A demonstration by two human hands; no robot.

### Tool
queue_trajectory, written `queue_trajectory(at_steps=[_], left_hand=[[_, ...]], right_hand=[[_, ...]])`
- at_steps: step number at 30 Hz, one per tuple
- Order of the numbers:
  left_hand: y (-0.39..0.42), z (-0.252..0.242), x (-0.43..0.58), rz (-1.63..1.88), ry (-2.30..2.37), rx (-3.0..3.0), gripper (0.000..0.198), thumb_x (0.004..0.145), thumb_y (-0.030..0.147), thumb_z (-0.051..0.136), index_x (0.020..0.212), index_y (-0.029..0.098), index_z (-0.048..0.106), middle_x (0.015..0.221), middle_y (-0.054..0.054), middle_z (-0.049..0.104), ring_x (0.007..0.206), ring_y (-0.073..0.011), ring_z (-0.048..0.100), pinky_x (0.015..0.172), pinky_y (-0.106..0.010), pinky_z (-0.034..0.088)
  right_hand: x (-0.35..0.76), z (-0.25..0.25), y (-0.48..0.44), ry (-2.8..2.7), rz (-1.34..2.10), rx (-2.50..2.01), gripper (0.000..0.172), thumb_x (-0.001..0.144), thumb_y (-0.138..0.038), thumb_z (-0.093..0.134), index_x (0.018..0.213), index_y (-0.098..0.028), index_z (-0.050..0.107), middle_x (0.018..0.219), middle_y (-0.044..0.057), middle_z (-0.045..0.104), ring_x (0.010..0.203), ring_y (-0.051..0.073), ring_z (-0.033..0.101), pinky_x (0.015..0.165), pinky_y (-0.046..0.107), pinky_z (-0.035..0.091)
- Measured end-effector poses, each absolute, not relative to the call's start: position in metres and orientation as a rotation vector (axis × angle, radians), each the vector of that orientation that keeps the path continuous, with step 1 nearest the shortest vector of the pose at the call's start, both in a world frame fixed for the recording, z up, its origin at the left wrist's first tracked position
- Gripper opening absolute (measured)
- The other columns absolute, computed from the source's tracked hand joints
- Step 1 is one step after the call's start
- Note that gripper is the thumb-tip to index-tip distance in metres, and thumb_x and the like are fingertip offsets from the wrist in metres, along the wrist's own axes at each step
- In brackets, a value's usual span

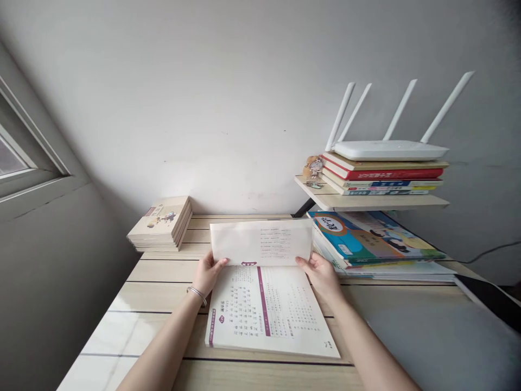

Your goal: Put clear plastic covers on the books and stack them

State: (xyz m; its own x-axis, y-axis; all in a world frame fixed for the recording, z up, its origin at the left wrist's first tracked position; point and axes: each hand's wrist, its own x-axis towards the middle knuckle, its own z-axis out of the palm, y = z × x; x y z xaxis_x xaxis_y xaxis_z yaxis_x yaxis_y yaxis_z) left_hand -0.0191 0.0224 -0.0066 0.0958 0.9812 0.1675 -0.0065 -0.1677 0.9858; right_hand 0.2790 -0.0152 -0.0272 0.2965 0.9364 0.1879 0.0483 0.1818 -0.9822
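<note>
A thin white workbook (268,309) lies on the wooden desk (163,271) in front of me, printed with rows of small characters and a purple stripe. Its top sheet (260,241) is lifted and stands up at the far edge. My left hand (207,274), with a silver bracelet on the wrist, grips the sheet's left lower corner. My right hand (321,274) grips its right lower corner. Both hands pinch the paper with the thumbs in front.
A stack of thin books (163,222) sits at the back left of the desk. Colourful textbooks (374,239) lie stacked at the right under a small shelf (374,201) with more books and a white router (386,149). A grey wall stands behind, a window to the left.
</note>
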Motion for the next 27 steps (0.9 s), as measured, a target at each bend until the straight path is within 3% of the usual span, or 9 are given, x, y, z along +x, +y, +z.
queue_trajectory(at_steps=[9,15,20,27], left_hand=[[0.0283,-0.0091,-0.0200,1.313,1.205,1.442,0.030,0.067,0.043,0.065,0.076,0.014,0.064,0.070,-0.002,0.065,0.073,-0.0188,0.059,0.063,-0.026,0.045],[0.0254,-0.0091,-0.0233,1.237,1.115,1.452,0.038,0.062,0.041,0.070,0.088,0.014,0.063,0.082,-0.005,0.069,0.075,-0.0196,0.061,0.067,-0.028,0.047],[0.0237,-0.0078,-0.0206,1.258,1.115,1.405,0.034,0.061,0.043,0.070,0.078,0.013,0.065,0.080,-0.009,0.071,0.077,-0.0226,0.063,0.072,-0.031,0.048],[0.0269,-0.0075,-0.0199,1.237,1.175,1.424,0.038,0.064,0.047,0.068,0.079,0.012,0.066,0.078,-0.007,0.071,0.077,-0.0230,0.063,0.070,-0.031,0.048]], right_hand=[[0.2785,-0.0251,-0.0161,-1.065,0.856,-1.232,0.039,0.062,-0.051,0.069,0.085,-0.020,0.064,0.090,0.008,0.072,0.090,0.028,0.065,0.083,0.040,0.050],[0.2786,-0.0254,-0.0148,-1.068,0.875,-1.192,0.040,0.063,-0.050,0.070,0.089,-0.019,0.064,0.095,0.009,0.071,0.094,0.028,0.064,0.087,0.040,0.047],[0.2788,-0.0284,-0.0148,-1.062,0.859,-1.125,0.038,0.067,-0.045,0.069,0.094,-0.019,0.063,0.099,0.008,0.070,0.096,0.026,0.063,0.090,0.040,0.046],[0.2778,-0.0263,-0.0170,-1.029,0.941,-1.079,0.037,0.069,-0.046,0.067,0.093,-0.019,0.065,0.095,0.006,0.071,0.093,0.026,0.064,0.090,0.043,0.046]])
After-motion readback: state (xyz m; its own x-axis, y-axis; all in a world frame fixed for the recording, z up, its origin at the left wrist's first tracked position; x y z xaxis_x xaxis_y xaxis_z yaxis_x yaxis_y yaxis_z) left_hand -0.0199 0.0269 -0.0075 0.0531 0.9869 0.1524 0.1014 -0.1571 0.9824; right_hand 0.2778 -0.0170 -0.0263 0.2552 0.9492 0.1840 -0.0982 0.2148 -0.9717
